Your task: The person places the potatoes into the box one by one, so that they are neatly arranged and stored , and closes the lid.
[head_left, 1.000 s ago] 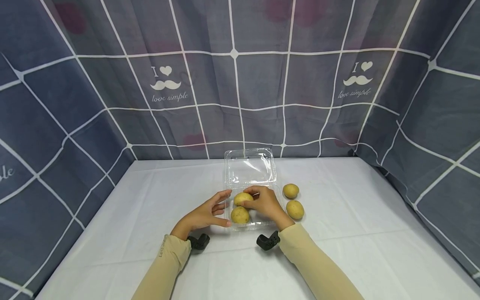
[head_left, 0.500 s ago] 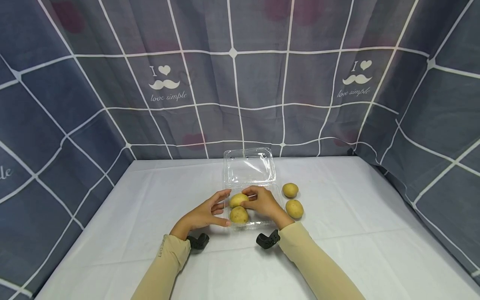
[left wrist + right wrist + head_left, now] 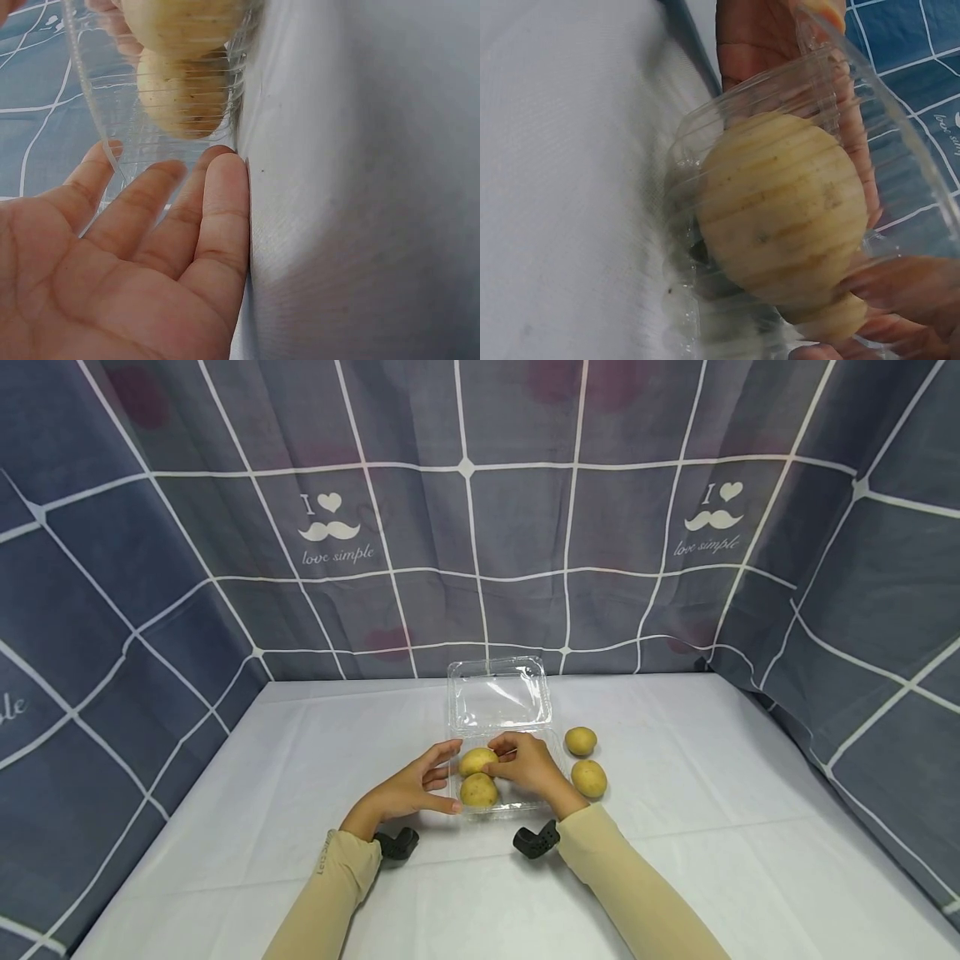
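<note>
A clear plastic clamshell box point(image 3: 501, 808) lies with its lid point(image 3: 501, 696) raised toward the back wall. Two yellow potatoes sit along its left side: a front potato point(image 3: 478, 791) and a back potato point(image 3: 476, 762). My right hand point(image 3: 528, 767) reaches into the box from the right, thumb and fingertips around the right end of the back potato; in the right wrist view its fingers point(image 3: 911, 289) partly hide behind the front potato point(image 3: 784, 210). With thumb and fingers spread, my left hand point(image 3: 408, 787) lies along the box's left wall, fingertips right at the clear plastic point(image 3: 112, 142).
Two more potatoes lie on the white cloth right of the box, a smaller one point(image 3: 581, 741) behind a larger one point(image 3: 589, 778). The white-covered table point(image 3: 480, 893) ends at a grey checked curtain point(image 3: 517, 527), which also stands at both sides.
The back potato has shifted slightly left, to the box's left wall. My right fingertips have drawn a little to the right along it just now. The left hand stays in place.
</note>
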A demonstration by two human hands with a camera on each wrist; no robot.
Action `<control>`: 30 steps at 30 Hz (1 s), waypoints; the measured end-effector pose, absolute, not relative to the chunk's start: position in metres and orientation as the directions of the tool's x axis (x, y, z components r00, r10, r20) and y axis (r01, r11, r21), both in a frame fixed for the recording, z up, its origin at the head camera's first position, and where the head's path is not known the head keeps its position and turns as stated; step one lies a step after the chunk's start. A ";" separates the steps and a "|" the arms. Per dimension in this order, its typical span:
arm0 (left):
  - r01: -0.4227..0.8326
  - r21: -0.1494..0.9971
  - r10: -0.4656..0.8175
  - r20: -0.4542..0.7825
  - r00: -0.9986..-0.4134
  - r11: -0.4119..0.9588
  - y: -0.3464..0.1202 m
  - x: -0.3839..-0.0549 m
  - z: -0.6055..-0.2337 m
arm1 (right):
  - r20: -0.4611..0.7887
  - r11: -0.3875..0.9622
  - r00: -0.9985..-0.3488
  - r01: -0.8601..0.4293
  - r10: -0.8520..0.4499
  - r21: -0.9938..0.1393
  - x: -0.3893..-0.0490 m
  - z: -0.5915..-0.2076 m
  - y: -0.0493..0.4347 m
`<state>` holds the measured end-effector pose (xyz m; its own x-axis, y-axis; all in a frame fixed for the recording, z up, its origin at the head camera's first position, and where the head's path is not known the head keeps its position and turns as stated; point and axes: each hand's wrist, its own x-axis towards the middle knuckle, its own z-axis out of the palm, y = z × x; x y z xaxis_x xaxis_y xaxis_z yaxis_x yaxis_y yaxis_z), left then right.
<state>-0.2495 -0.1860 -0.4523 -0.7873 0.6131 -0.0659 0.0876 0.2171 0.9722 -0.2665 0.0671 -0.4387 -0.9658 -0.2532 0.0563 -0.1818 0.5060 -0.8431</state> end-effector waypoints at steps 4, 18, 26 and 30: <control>0.087 0.971 0.613 -0.070 -0.787 0.223 -0.186 -0.251 -0.453 | 0.064 0.507 -0.966 -0.187 -0.251 -0.841 -0.267 -0.438 0.068; 0.099 0.973 0.619 -0.053 -0.784 0.209 -0.186 -0.249 -0.453 | 0.096 0.500 -0.946 -0.248 -0.310 -0.830 -0.263 -0.428 0.081; 0.095 0.975 0.623 -0.051 -0.781 0.199 -0.186 -0.248 -0.452 | 0.117 0.330 -0.895 -0.277 -0.430 -0.902 -0.263 -0.429 0.100; 0.096 0.975 0.619 -0.051 -0.784 0.202 -0.186 -0.248 -0.452 | 0.121 0.226 -0.868 -0.256 -0.482 -0.940 -0.262 -0.429 0.107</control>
<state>-0.2480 -0.1860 -0.4516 -0.7837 0.6190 -0.0513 0.0958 0.2020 0.9747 -0.2624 0.1069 -0.4295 -0.8678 -0.4821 0.1207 -0.2562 0.2258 -0.9399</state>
